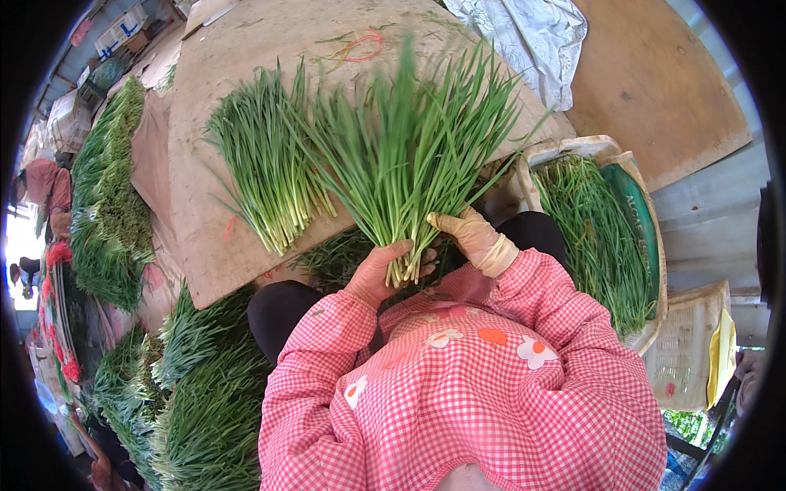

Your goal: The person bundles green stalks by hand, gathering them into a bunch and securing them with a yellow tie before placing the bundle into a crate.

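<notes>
A loose bunch of Chinese chives stands upright in front of me, its green tips fanned out over the board and partly blurred. Around the pale stem ends at its base, my bare left hand is closed. My right hand, in a thin cream-coloured glove, is closed at the right side of the same stems, with thumb and finger on them. Another heap of chives lies on the wooden board just left of the bunch, stem ends toward me.
To my right is a white crate of chives with a green side panel. A silvery sheet and red ties lie at the board's far side. Large chive piles fill the left. Another person is at the far left.
</notes>
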Available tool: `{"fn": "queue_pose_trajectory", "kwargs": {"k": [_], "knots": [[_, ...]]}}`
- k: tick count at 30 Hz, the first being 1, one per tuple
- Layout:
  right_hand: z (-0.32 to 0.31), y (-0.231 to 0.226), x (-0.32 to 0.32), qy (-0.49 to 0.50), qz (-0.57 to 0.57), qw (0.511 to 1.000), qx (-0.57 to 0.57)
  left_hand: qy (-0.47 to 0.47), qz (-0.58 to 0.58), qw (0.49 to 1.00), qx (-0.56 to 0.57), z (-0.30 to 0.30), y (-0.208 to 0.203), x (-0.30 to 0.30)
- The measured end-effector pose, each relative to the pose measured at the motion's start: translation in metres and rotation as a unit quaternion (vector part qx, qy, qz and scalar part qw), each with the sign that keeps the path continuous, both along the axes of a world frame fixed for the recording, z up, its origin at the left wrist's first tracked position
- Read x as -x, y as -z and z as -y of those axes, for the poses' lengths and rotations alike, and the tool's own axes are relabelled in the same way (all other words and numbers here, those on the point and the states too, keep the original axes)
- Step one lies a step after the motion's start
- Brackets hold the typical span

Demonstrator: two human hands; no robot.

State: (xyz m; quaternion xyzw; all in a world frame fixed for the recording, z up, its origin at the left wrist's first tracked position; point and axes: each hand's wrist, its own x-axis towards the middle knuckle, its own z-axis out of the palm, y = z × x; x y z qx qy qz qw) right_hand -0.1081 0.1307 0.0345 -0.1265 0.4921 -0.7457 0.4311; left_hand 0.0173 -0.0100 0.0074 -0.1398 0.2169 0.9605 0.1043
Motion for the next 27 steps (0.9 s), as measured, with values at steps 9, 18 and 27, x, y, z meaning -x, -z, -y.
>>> {"fn": "queue_pose_trajectory", "kwargs": {"k": [9, 18, 27], "knots": [[0.004, 0.008, 0.001, 0.042, -0.022, 0.998, -0.033, 0.013, 0.013, 0.999, 0.029, -0.007, -0.003, 0.006], [-0.049, 0.004, 0.139, 0.287, -0.04, 0.954, -0.081, -0.001, -0.026, 0.979, 0.204, -0.005, -0.013, 0.007], [-0.137, -0.022, 0.153, 0.12, -0.451, 0.83, -0.305, -0.048, -0.014, 0.966, 0.254, -0.007, -0.014, 0.012]]}}
